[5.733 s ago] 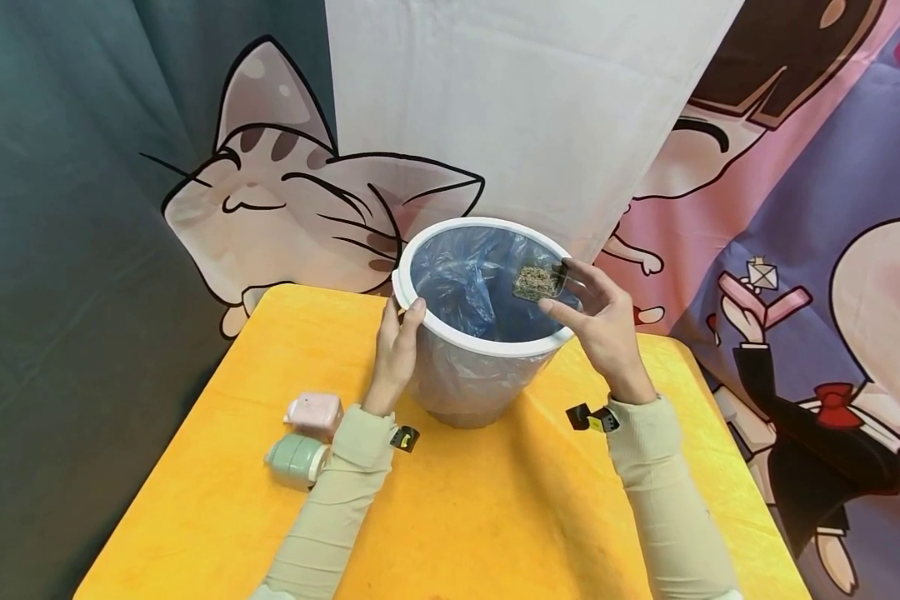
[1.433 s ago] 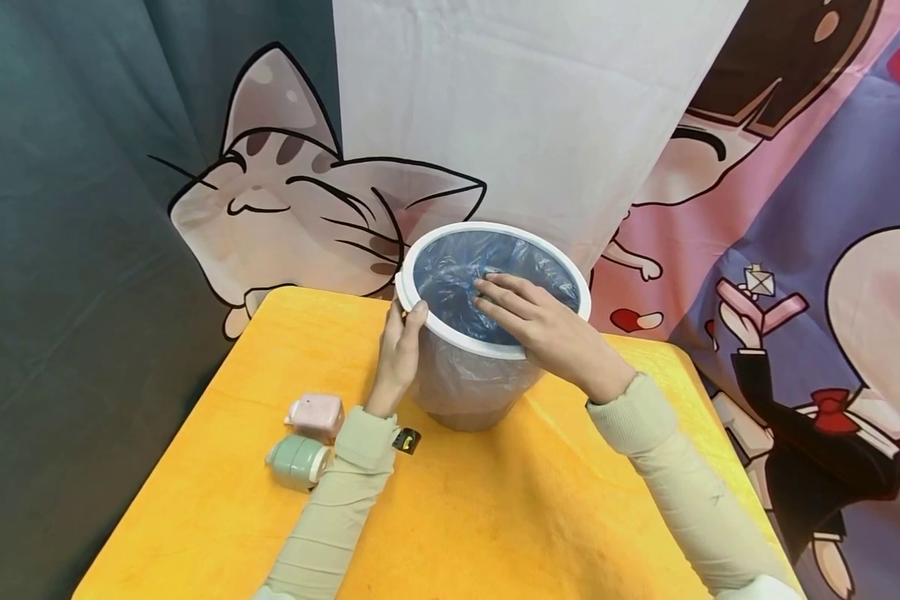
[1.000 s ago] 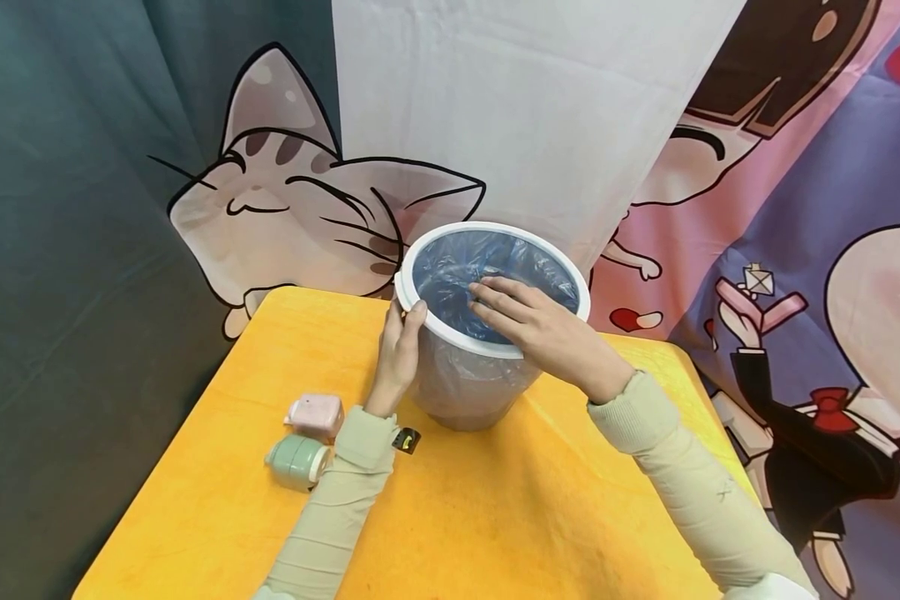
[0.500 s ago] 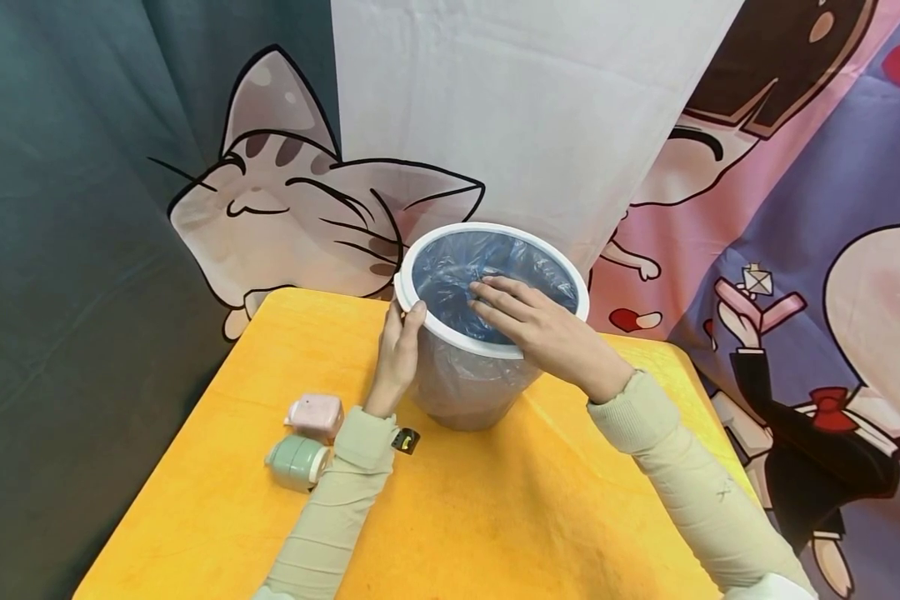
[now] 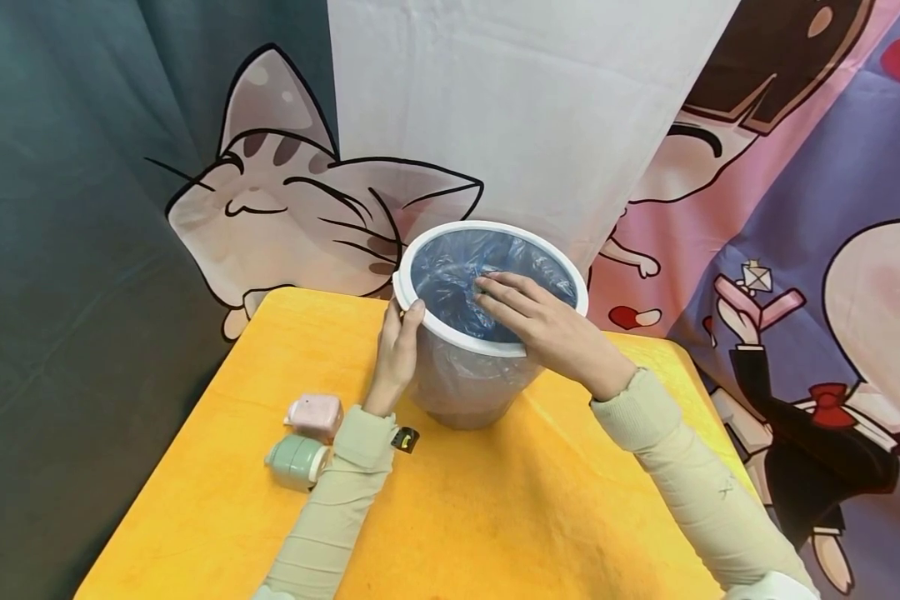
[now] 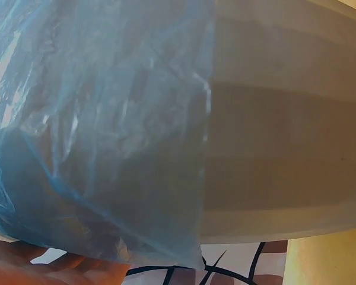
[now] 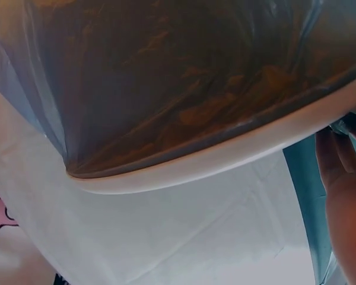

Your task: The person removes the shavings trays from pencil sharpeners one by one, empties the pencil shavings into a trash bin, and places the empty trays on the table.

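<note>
A trash can (image 5: 461,392) with a white rim and a blue plastic liner (image 5: 450,292) stands on the table. My left hand (image 5: 397,350) grips its rim at the left, thumb over the top and fingers outside. My right hand (image 5: 551,329) reaches palm down across the right side of the opening, fingers bent. The right wrist view shows a glinting edge of a small clear box (image 7: 339,126) at its fingertips; the palm hides most of the box in the head view. The left wrist view shows the liner's folded edge (image 6: 136,119) hanging over the can's outside wall.
On the yellow-covered table (image 5: 487,517), a pink bottle (image 5: 317,414) and a green jar-like container (image 5: 297,462) lie to the left, close to my left forearm. A printed cloth backdrop (image 5: 532,100) with cartoon figures hangs directly behind the can.
Earlier my right hand held the clear box of dry, brownish-green bits upright over the can's right side; it then turned palm down over the opening. Since then both hands have barely moved.
</note>
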Demonstrator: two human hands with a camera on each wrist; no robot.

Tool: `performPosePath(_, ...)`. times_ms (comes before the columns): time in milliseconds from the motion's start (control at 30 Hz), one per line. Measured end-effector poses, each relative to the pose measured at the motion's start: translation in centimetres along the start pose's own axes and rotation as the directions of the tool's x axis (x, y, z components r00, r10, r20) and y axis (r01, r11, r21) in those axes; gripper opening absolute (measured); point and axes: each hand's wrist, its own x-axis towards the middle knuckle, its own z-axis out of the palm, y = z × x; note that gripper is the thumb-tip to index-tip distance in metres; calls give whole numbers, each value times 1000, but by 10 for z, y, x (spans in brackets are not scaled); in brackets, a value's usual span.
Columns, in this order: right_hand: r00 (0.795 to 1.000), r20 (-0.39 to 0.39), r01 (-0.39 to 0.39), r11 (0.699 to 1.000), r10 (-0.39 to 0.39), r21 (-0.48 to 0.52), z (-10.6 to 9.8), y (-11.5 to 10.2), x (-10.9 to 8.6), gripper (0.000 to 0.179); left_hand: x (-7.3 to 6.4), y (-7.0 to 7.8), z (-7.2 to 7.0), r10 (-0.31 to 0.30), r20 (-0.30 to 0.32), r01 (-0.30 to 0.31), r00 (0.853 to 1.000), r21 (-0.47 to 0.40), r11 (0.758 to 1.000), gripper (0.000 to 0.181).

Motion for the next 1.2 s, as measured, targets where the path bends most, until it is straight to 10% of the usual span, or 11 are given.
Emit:
performPosePath(500,991,-27,-129,984,133,121,2,9,-6,62,2,5,-1,3,31,-2,1000,-33,999,62)
performPosePath(733,971,-65,-206,945,229,255,4,15,-12,64,-7,34,-1,3,42,-2,999,-17,1000,63)
performPosePath(1200,925,-128,-277,864,359,421,11,17,-17,71,-9,36,-2,5,38,-4,999,-23,1000,61)
